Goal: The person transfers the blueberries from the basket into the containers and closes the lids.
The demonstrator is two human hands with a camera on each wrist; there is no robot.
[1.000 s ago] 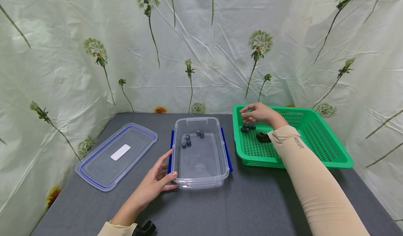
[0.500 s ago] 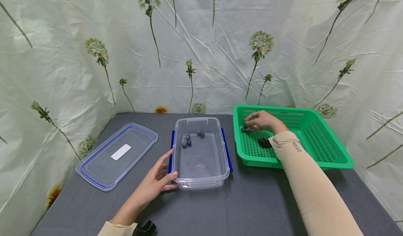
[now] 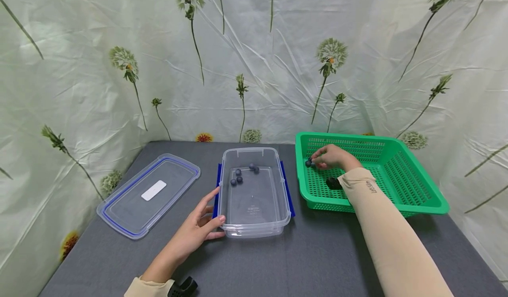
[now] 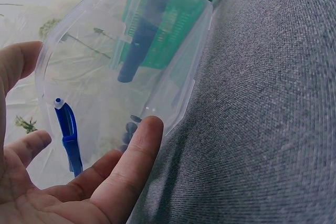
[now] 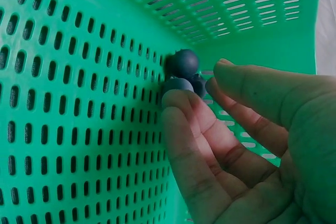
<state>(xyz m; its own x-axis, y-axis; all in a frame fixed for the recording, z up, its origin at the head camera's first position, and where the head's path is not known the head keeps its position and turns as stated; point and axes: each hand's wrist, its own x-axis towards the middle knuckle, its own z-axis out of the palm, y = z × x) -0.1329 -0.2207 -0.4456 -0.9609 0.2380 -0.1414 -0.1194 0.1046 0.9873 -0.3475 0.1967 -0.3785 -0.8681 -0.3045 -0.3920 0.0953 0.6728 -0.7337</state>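
Blueberries (image 5: 185, 62) were bunched inside the green basket (image 3: 416, 169). Right hand (image 3: 333, 157) was placed at them, fingers apart. Left hand (image 3: 194, 235) was rested, fingers spread, against the clear box (image 3: 254, 231) beside the basket. Risk judged: neighbours could be scattered by an off-centre pinch.

Soft, diffuse light fills the head view evenly, leaving pale sheen on the wrinkled curtain (image 3: 285, 112) and faint shadows on the grey table (image 3: 317, 257) beneath the green basket (image 3: 409, 173). The left wrist view is duller and grainy; the right wrist view is dim, the right hand (image 5: 257, 171) tinged green.
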